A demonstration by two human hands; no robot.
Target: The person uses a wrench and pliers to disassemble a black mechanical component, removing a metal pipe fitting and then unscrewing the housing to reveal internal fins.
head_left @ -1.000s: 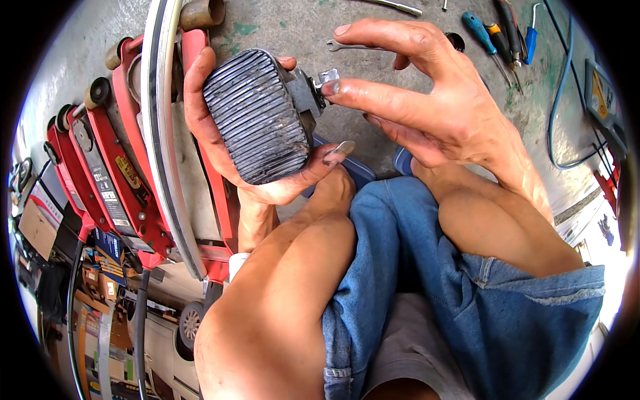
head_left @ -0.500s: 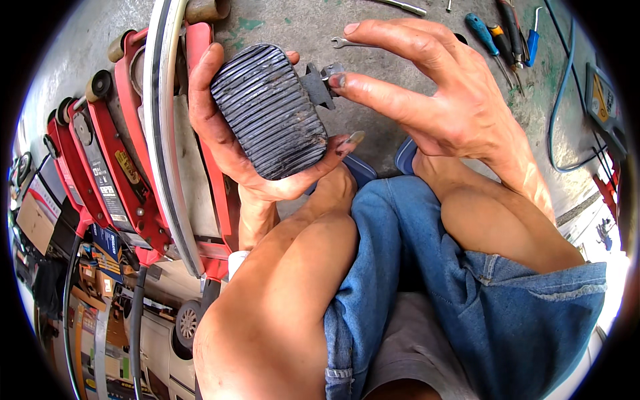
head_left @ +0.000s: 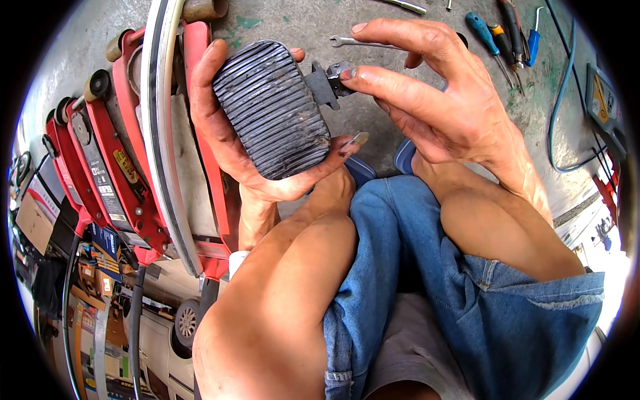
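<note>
My left hand (head_left: 230,143) is wrapped round a dirty black block (head_left: 273,110) with rounded corners and parallel ribs on its face. The fingers lie along its left side and the thumb supports its lower right edge. A small dark metal bracket (head_left: 322,87) sticks out of the block's right side. On the bracket's outer end rests the index fingertip of my right hand (head_left: 450,90), whose other fingers are spread apart. What kind of part the block is, I cannot tell. Both hands are above the concrete floor, over my bare knees.
An open-end wrench (head_left: 363,43) lies on the floor beyond my right hand. Screwdrivers (head_left: 481,32), pliers (head_left: 512,27) and a blue hose (head_left: 567,113) are at the right. Red floor jacks (head_left: 123,160) stand at the left behind a pale curved strip (head_left: 159,120).
The block has shifted slightly to the right, and its bracket with it. My right index finger has moved right along with the bracket, and my right thumb now shows below it.
</note>
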